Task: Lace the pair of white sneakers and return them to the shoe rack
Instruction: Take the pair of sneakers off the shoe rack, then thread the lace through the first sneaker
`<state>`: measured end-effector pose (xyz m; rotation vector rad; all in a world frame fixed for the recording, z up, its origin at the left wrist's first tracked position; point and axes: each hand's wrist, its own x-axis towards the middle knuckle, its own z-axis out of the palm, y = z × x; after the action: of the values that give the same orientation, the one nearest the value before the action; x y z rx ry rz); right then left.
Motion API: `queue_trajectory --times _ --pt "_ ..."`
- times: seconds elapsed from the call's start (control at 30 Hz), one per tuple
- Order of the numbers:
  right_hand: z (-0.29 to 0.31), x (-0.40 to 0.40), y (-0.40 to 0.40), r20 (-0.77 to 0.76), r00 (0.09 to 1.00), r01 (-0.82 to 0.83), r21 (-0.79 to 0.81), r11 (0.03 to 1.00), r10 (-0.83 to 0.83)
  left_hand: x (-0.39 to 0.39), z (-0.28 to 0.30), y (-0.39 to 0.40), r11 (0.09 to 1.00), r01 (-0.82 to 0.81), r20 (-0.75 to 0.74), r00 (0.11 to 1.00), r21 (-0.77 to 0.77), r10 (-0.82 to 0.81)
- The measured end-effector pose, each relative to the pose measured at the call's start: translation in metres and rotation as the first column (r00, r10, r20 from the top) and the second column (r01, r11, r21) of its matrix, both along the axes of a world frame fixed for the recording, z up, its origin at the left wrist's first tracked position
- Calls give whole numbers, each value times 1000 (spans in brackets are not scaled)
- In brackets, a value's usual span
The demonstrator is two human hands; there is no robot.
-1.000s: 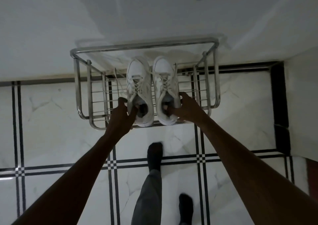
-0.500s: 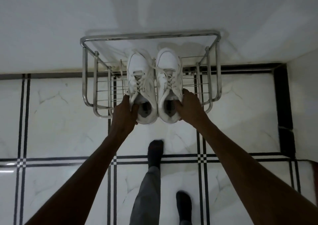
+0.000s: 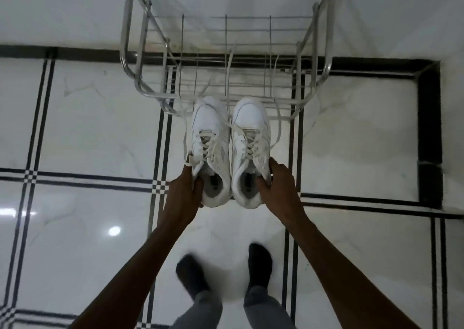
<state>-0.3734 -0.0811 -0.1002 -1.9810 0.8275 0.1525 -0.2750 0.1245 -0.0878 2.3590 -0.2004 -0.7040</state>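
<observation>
Two white sneakers hang side by side in front of the metal wire shoe rack (image 3: 140, 52), toes pointing toward it. My left hand (image 3: 184, 193) grips the left sneaker (image 3: 211, 137) at its collar, thumb inside the opening. My right hand (image 3: 276, 185) holds the right sneaker (image 3: 251, 132) the same way at its outer collar. Both shoes are off the rack and above the floor, just before its front rail. Their loose lace ends (image 3: 228, 77) trail back over the rack's wires.
The rack stands against a white wall (image 3: 62, 9) on a white marble floor (image 3: 88, 127) with black line borders. My two feet in dark socks (image 3: 259, 266) stand on the floor below the shoes. A wall corner juts in at the right.
Both hands have pulled the sneakers back off the rack toward me, and the laces now trail over it. My view has dropped closer to the rack, and my feet have shifted.
</observation>
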Motion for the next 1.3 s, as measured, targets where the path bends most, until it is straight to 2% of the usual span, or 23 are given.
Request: queue_trajectory --times 0.13,0.4,0.57,0.7,0.77,0.83,0.9,0.97,1.03,1.13,1.2,1.3 --pt "-72 -33 24 -113 993 -25 42 999 29 -32 -65 29 999 35 -97 995 14 -34" --pt "-255 -75 74 -243 970 13 43 999 -2 -75 -253 78 997 62 -189 981 48 -52" --pt "-317 -106 105 -275 961 48 27 998 -39 -104 -324 107 997 59 -198 979 56 -47" --pt "-330 -119 119 -255 964 91 37 995 -79 -115 -340 115 997 73 -130 989 35 -68" --pt "-323 -121 128 -218 972 87 -28 996 -91 -115 -344 119 997 67 -109 992 44 -62" --pt "-305 -122 138 -90 988 108 -204 973 -129 -113 -342 122 997 50 -82 996 62 -45" --pt "-284 -115 150 105 992 108 -378 920 -73 -112 -339 121 1000 4 -76 997 -2 -5" --pt "-271 -97 161 169 984 12 -395 919 60 -109 -334 118 996 -37 -46 998 -86 33" --pt "-276 -77 169 67 986 -125 -314 941 153 -107 -329 116 983 -78 -19 997 -168 76" --pt "-298 -54 175 -111 970 -240 -276 931 217 -102 -330 117 926 -203 -91 979 -320 183" --pt "-305 -42 174 -105 974 -225 -293 929 203 -97 -331 117 903 -212 -103 977 -372 187" --pt "-311 -33 168 -94 977 -210 -271 939 192 -86 -338 118 911 -89 -41 996 -402 79"
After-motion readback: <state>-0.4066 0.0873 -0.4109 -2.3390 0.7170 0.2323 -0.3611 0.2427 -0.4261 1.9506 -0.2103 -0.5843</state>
